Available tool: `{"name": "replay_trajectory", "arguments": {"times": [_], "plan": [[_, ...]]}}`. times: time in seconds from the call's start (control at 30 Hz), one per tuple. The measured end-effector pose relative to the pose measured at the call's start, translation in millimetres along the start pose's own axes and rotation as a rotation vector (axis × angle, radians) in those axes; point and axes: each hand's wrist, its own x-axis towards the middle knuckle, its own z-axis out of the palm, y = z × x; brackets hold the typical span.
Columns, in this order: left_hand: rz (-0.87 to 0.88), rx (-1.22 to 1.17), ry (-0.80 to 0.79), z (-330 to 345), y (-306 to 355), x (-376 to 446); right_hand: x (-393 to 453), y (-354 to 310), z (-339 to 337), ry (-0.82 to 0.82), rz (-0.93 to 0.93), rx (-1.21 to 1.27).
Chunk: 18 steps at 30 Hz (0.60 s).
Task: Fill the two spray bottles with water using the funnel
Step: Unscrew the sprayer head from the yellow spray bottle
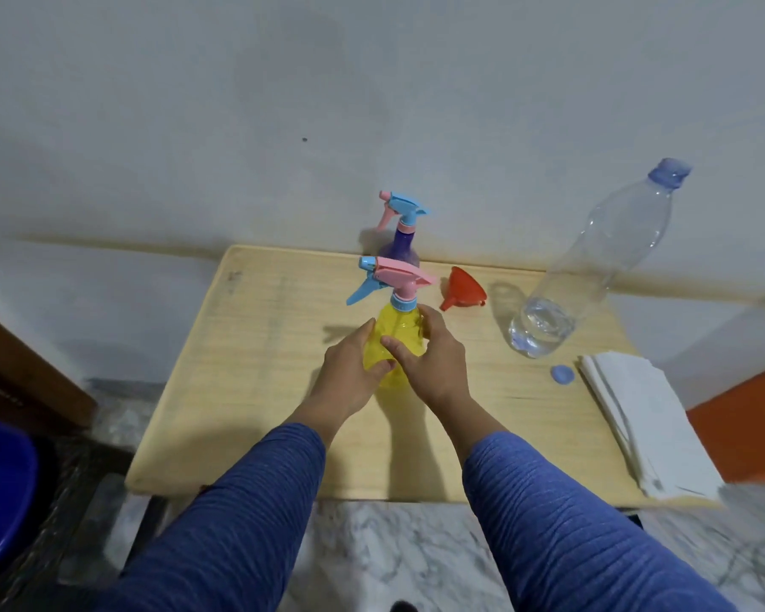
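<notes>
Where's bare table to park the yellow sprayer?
Bare: table left of the left hand, and the front strip near the sleeves. Crowded: right side, with funnel, water bottle, cap, paper stack; purple sprayer at back.

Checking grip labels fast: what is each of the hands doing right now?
Left hand: closed around the yellow spray bottle, gripping its left side.
Right hand: closed around the same bottle, gripping its right side.
</notes>
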Motion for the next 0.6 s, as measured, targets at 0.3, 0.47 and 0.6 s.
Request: {"name": "replay_trajectory", "arguments": {"times": [0.3,0.47,0.6], "plan": [[0.013,-0.018,0.081,38.1,19.2,1.3,6.7,33.2,-17.9,0.002,0.018,0.049],[-0.006,-0.045,0.196,51.6,24.1,5.3,19.9,38.4,-22.5,0.02,-0.012,0.106],[-0.004,-0.05,0.218,53.9,22.9,5.5,27.2,25.5,-25.8,0.101,-0.025,0.279]]}}
